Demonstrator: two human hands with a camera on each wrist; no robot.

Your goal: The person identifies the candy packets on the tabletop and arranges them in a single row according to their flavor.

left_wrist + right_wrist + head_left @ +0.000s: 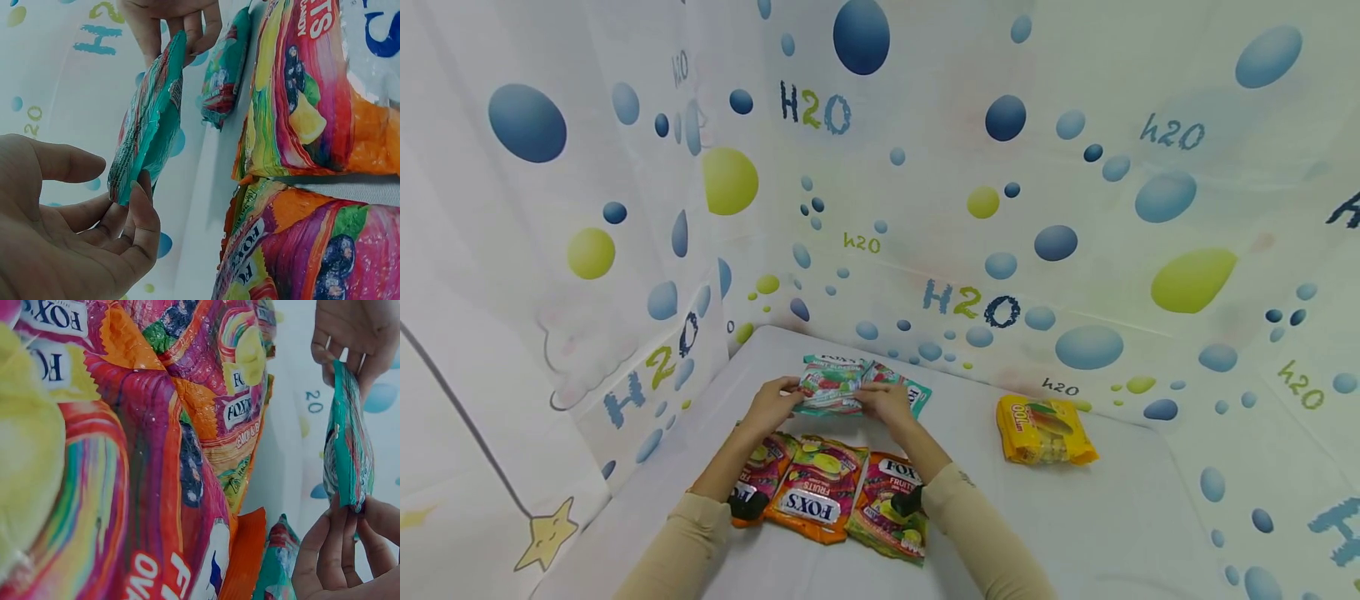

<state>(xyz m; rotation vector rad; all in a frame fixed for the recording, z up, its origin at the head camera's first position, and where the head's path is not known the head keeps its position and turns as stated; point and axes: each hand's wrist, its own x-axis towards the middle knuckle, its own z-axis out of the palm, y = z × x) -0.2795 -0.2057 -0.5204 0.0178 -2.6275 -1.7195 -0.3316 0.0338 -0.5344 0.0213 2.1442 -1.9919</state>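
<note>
Both hands hold a teal Fox's candy bag (pixel 831 385) between them, at the far part of the table. My left hand (pixel 771 406) has its fingers bent at the bag's left end; in the left wrist view its thumb stands a little apart from the wrapper. At the other end, my right hand (pixel 887 404) pinches the edge between thumb and fingers, as the right wrist view shows. Seen from the wrists, the bag is edge-on. Another teal candy bag (pixel 917 395) lies just behind the right hand, partly covered.
Three orange and purple Fox's fruit candy bags (pixel 820 487) lie in a row under the forearms. Farther right is a yellow bag (pixel 1047 429) with a mango picture. A patterned curtain (pixel 925 192) borders the white table (pixel 1120 517) at the back and left.
</note>
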